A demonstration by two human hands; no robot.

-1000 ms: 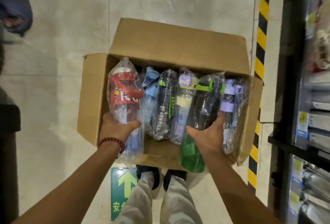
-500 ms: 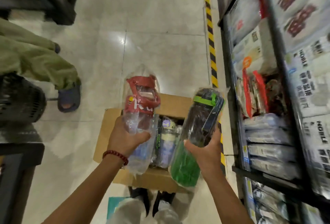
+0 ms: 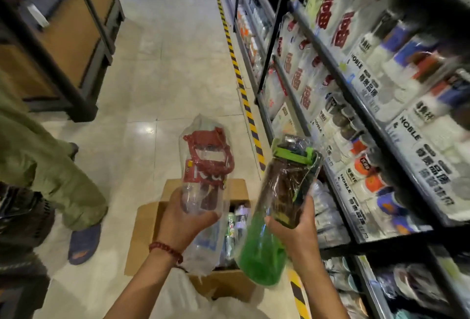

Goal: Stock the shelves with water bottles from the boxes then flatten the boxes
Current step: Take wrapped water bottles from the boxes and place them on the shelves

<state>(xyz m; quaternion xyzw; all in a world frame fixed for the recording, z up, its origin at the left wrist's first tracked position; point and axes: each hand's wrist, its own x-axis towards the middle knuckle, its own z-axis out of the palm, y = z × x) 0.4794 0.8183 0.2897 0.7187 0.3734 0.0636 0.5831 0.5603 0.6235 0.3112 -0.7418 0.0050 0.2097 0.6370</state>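
In a shop aisle of glossy beige floor tiles (image 3: 162, 69), the left hand (image 3: 183, 222) grips a red-lidded bottle (image 3: 206, 166) and the right hand (image 3: 292, 227) a green-lidded bottle (image 3: 284, 191) above an open cardboard box (image 3: 145, 227) beside stocked shelves (image 3: 356, 105).

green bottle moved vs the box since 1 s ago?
Yes. The green bottle lay in the box then; now the right hand holds it lifted above the box's right edge, toward the shelves.

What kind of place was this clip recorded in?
Most likely a shop aisle: stocked shelves of packaged goods on the right, striped floor tape, and an open box of wrapped bottles.
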